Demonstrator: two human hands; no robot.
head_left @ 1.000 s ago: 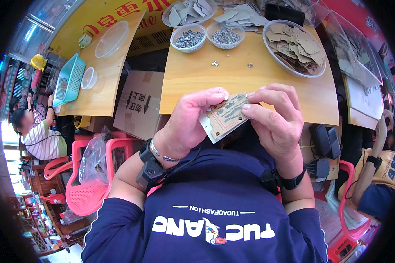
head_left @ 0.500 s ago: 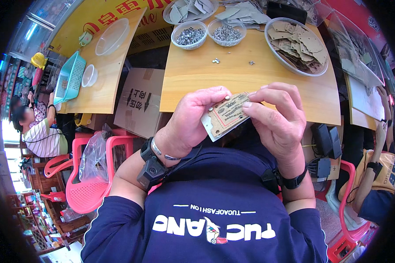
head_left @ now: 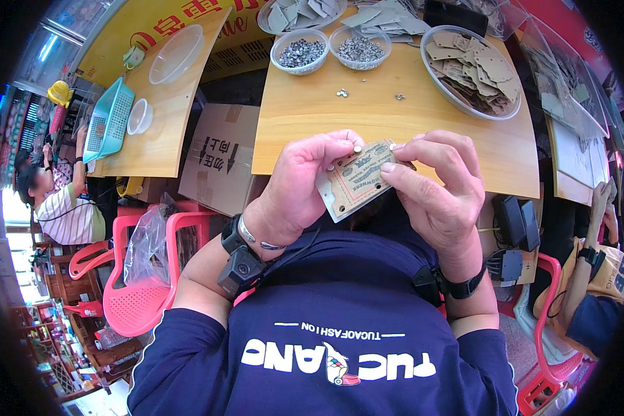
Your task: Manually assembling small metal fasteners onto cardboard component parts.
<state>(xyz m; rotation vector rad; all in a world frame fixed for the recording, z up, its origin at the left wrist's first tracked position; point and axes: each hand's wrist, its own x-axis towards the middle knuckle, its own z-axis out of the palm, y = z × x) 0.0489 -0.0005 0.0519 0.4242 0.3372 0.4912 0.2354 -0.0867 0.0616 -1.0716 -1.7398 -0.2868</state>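
Since a second ago little has changed: I still hold the cardboard tag [head_left: 357,179] up in front of my chest, over the near edge of the bench [head_left: 312,118], though it now sits a touch flatter between my fingers. My left hand [head_left: 305,182] grips its left end, thumb behind and fingertips curled over the top edge, with what looks like a small metal stud [head_left: 357,149] pinched at my fingertip; it is too small to be sure. My right hand [head_left: 433,182] pinches the right end, thumb pressed on the printed face.

On the bench ahead, two small clear bowls stand side by side: the left bowl [head_left: 299,50] and the right bowl [head_left: 357,47] both hold heaps of small grey metal bits. To the right a large clear dish [head_left: 475,73] is piled with more brown cardboard tags. Behind the bowls another shallow dish [head_left: 301,14] holds greyish tags, and a loose stack of them [head_left: 388,19] lies beside it. A few stray studs [head_left: 342,93] lie on the bare wood.

To my left a second wooden table [head_left: 152,139] carries an empty clear tub [head_left: 177,52], a turquoise basket [head_left: 107,118] and a small white cup [head_left: 139,116]. A cardboard box [head_left: 218,163] stands between the tables, pink plastic chairs [head_left: 142,298] below. Another person [head_left: 59,201] sits far left; one more [head_left: 596,284] at my right.
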